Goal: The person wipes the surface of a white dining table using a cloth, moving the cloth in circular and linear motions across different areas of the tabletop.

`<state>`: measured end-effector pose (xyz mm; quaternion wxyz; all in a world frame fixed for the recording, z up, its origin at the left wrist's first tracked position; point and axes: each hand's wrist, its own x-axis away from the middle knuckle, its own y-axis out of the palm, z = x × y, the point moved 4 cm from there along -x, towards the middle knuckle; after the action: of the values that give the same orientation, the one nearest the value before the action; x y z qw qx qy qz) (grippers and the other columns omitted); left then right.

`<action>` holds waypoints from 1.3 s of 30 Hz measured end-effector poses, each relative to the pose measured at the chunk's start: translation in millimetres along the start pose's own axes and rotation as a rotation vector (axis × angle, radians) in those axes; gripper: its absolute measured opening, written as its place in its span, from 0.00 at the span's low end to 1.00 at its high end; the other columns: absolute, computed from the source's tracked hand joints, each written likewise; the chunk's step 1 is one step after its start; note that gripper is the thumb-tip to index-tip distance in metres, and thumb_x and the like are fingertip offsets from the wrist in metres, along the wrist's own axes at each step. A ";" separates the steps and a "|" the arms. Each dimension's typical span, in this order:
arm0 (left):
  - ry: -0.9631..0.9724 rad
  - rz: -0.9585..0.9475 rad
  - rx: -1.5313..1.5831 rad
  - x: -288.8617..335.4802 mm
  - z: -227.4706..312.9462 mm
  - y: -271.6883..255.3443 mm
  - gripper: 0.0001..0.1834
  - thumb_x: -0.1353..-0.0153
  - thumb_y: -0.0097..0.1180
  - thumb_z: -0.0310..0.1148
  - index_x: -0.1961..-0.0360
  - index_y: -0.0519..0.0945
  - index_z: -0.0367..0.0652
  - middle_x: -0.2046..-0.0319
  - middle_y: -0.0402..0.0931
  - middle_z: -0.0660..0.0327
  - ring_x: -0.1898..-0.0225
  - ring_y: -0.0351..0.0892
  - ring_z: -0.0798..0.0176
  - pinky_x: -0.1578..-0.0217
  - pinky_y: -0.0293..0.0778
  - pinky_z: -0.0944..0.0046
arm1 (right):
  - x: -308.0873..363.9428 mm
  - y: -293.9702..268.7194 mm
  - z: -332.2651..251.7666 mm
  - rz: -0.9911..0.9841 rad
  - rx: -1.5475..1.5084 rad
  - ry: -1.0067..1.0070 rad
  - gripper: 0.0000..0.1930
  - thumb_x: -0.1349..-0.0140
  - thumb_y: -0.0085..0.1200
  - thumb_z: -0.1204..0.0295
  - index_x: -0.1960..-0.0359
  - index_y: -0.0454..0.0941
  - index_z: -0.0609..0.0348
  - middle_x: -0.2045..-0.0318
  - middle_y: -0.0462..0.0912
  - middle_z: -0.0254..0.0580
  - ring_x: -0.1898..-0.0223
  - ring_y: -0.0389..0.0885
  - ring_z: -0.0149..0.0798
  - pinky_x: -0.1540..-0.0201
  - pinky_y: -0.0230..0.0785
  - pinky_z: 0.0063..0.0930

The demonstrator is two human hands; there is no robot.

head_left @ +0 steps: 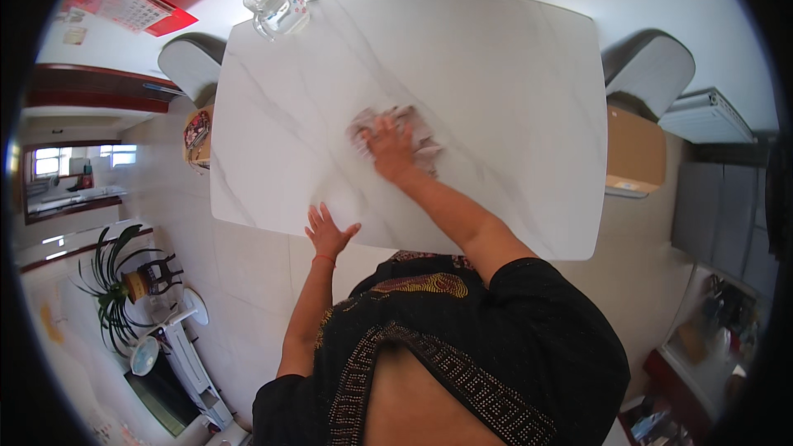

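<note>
A crumpled pinkish-beige cloth [425,149] lies near the middle of the white marble-patterned table [512,83]. My right hand [391,146] presses down on it, its fingers bunched into the fabric, and the palm covers part of the cloth. At the table's near edge, left of the cloth, my left hand [328,235] has its fingers spread and holds nothing. Whether its fingertips touch the tabletop is hard to make out.
A clear glass pitcher [277,10] stands at the table's far left corner. Chairs [652,70] flank both sides. A cardboard box [636,149] sits beyond the right edge. A potted plant [120,289] and a white scale-like stand [190,355] are at lower left.
</note>
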<state>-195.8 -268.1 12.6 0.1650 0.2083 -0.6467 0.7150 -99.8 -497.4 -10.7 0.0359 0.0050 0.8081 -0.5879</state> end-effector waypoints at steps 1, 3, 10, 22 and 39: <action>0.006 -0.044 0.002 -2.9 -1.7 -1.5 0.65 0.58 0.63 0.65 0.30 0.42 0.39 0.31 0.34 0.38 0.29 0.30 0.40 0.35 0.37 0.36 | 12.3 2.5 -20.1 0.013 0.003 -0.035 0.23 0.39 0.43 0.67 0.40 0.67 0.39 0.34 0.58 0.45 0.31 0.49 0.46 0.39 0.40 0.70; 0.038 -0.042 -0.029 -2.7 -5.4 1.9 0.65 0.58 0.63 0.65 0.31 0.42 0.38 0.31 0.32 0.37 0.29 0.29 0.39 0.35 0.37 0.37 | 37.8 2.2 -43.5 -0.021 -0.023 -0.056 0.22 0.39 0.44 0.66 0.41 0.68 0.39 0.35 0.59 0.45 0.32 0.51 0.45 0.40 0.41 0.70; 0.131 -0.029 -0.114 -8.2 -8.0 9.5 0.67 0.57 0.58 0.70 0.31 0.37 0.35 0.32 0.28 0.32 0.30 0.25 0.34 0.35 0.35 0.35 | 75.1 -26.4 76.1 0.409 0.060 0.373 0.20 0.38 0.45 0.68 0.43 0.69 0.42 0.39 0.66 0.45 0.34 0.58 0.48 0.37 0.43 0.63; 0.141 -0.010 -0.163 -5.8 -12.8 11.6 0.66 0.56 0.56 0.71 0.32 0.38 0.33 0.33 0.29 0.31 0.30 0.25 0.33 0.37 0.38 0.32 | 213.3 -106.7 251.7 0.204 0.284 1.482 0.35 0.44 0.54 0.55 0.34 0.58 0.41 0.36 0.58 0.45 0.33 0.49 0.47 0.42 0.50 0.63; 0.594 0.488 0.392 -6.3 124.6 -40.0 0.50 0.49 0.62 0.48 0.31 0.49 0.43 0.31 0.38 0.39 0.30 0.37 0.39 0.37 0.43 0.34 | 162.6 -103.6 175.2 0.449 -0.863 1.184 0.36 0.41 0.52 0.59 0.37 0.56 0.71 0.38 0.63 0.61 0.37 0.63 0.53 0.36 0.55 0.37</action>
<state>-159.6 -387.3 53.2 0.1275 -0.1383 -0.4534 0.8713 -258.1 -701.4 23.7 -0.2857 0.4685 0.8303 -0.0980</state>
